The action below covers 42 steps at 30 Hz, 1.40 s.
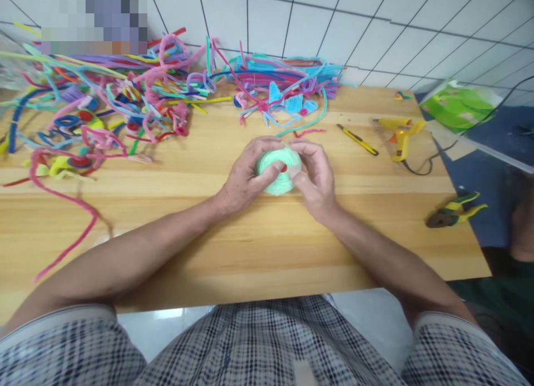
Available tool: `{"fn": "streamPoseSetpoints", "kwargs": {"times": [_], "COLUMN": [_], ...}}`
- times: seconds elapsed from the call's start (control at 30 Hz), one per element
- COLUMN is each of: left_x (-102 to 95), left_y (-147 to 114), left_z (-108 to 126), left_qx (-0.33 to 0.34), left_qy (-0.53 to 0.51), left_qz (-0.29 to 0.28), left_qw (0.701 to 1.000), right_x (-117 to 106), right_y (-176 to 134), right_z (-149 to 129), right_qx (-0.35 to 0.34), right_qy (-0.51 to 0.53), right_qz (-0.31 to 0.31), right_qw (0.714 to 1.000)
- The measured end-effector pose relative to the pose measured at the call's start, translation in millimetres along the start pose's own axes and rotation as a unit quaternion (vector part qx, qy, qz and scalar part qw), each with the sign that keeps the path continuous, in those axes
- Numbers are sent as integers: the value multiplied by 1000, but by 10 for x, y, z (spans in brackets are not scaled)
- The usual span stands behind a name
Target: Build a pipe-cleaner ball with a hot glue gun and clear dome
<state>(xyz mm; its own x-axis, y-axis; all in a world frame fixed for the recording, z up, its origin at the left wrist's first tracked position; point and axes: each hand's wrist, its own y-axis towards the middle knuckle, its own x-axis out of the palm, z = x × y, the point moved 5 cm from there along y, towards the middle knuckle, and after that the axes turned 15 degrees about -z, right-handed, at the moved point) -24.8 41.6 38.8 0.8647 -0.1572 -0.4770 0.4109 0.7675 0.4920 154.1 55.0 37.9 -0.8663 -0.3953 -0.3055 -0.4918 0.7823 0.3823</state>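
Observation:
Between both hands, above the wooden table (267,252), is a round mint-green coil (273,183) that looks wound from pipe cleaner, with a small red spot (284,168) at its centre. My left hand (250,172) grips its left side, thumb lying across the top towards the red centre. Around the right side curls my right hand (317,177), its thumb pressed on the coil's edge and slightly blurred. The undersides of the coil and the fingertips beneath it are hidden. Just beyond the hands lie a short red pipe cleaner (311,132) and a thin green one.
A heap of coloured pipe cleaners (112,108) covers the back left, and more bundles (292,74) lie along the tiled wall. To the right are a yellow utility knife (357,139), a yellow glue gun (401,135) with its cord, pliers (453,212) and a green packet (456,105).

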Motion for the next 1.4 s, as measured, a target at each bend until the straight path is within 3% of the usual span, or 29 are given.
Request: {"fn": "streamPoseSetpoints", "kwargs": {"times": [0.23, 0.47, 0.6, 0.73, 0.9, 1.03, 1.17, 1.3, 1.4], "left_x": [34, 20, 14, 25, -48, -175, -63, 98, 87], "left_y": [-9, -9, 3, 17, 15, -58, -127, -128, -105], "left_z": [25, 5, -1, -43, -111, 10, 191, 159, 88], "left_qx": [19, -13, -30, -55, -67, -29, 9, -7, -3], "left_qy": [-6, -62, -72, -94, -121, 27, 195, 251, 264], "left_qz": [11, 2, 11, 14, -10, 6, -38, -103, -105], "left_qw": [1000, 998, 997, 994, 990, 999, 980, 962, 959], "right_x": [92, 96, 82, 73, 90, 135, 171, 239, 278], "right_y": [23, 23, -22, -69, -80, -70, -88, -90, -68], "right_z": [41, 47, 40, 48, 111, 120, 108, 159, 218], "right_qx": [22, 43, 18, -15, -26, -25, -44, -70, -86], "right_qy": [22, 29, -5, -102, -167, -188, -216, -243, -250], "right_qz": [-11, -22, -34, -60, -67, -51, -15, -39, -58], "right_qw": [999, 998, 999, 993, 983, 981, 975, 967, 963]}}
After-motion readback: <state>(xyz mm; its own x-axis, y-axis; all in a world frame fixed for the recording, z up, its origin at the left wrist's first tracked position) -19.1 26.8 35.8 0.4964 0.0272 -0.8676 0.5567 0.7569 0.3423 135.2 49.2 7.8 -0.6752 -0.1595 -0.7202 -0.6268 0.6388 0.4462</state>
